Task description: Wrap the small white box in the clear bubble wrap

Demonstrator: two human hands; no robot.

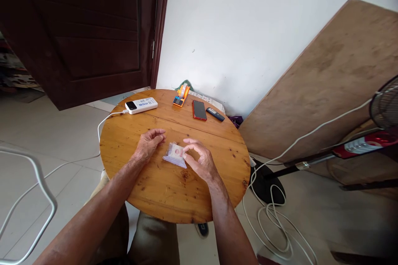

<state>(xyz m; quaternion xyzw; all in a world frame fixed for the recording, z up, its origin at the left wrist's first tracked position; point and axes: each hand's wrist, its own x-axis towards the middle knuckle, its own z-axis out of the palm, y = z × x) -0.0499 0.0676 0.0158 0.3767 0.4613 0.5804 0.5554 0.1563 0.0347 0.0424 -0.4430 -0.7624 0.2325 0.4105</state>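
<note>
A small packet (175, 154) wrapped in clear, purplish bubble wrap lies on the round wooden table, with a pale label showing faint red print on top. At its right edge is my right hand (202, 160), thumb and index fingertip close together on the wrap, the other fingers held out above. My left hand (150, 144) rests just left of the packet, apart from it. Its fingers are loosely bent toward the packet, and nothing shows between them.
Toward the back of the table (149, 194) are a white power bank (142, 105) with a cable, an orange tape dispenser (181, 95), a red-edged phone (199, 110) and a dark handset (215, 114). A fan (385, 103) and coiled cable (280, 223) are at the right.
</note>
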